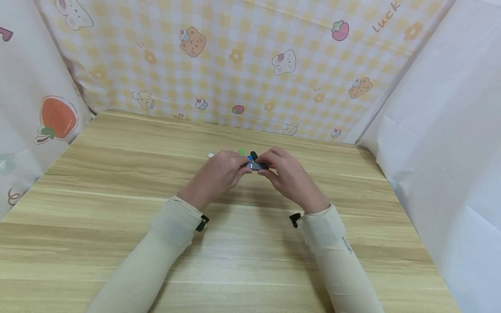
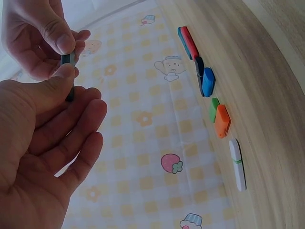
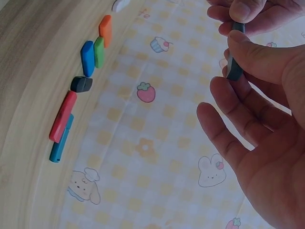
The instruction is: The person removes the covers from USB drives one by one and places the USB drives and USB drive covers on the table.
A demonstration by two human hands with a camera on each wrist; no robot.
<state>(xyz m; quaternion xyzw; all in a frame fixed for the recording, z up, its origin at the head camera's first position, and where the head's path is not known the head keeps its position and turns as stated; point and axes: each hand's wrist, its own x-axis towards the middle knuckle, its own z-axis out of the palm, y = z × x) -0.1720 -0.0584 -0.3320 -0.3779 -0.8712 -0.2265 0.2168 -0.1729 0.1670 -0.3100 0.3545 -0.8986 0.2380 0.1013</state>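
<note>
Both hands meet over the far middle of the table, at the two ends of a small dark grey marker point(image 1: 259, 166) with a pale band across it. My left hand point(image 1: 223, 171) pinches one end between thumb and fingers. The other end is pinched by my right hand point(image 1: 287, 176). In the left wrist view the marker point(image 2: 67, 59) is partly covered by the left thumb. From the right wrist, its dark end point(image 3: 235, 71) shows below the right thumb, and the remaining right fingers are spread loosely.
A row of small flat marker-like pieces lies on the wooden table point(image 1: 242, 243): white point(image 2: 238, 164), orange point(image 2: 222, 121), green point(image 2: 213, 110), blue point(image 2: 208, 82), black point(image 3: 82, 84), red point(image 3: 63, 117) and teal point(image 3: 58, 148). Behind hangs a checked cloth point(image 1: 235, 78); white cloth point(image 1: 442, 130) borders the right side.
</note>
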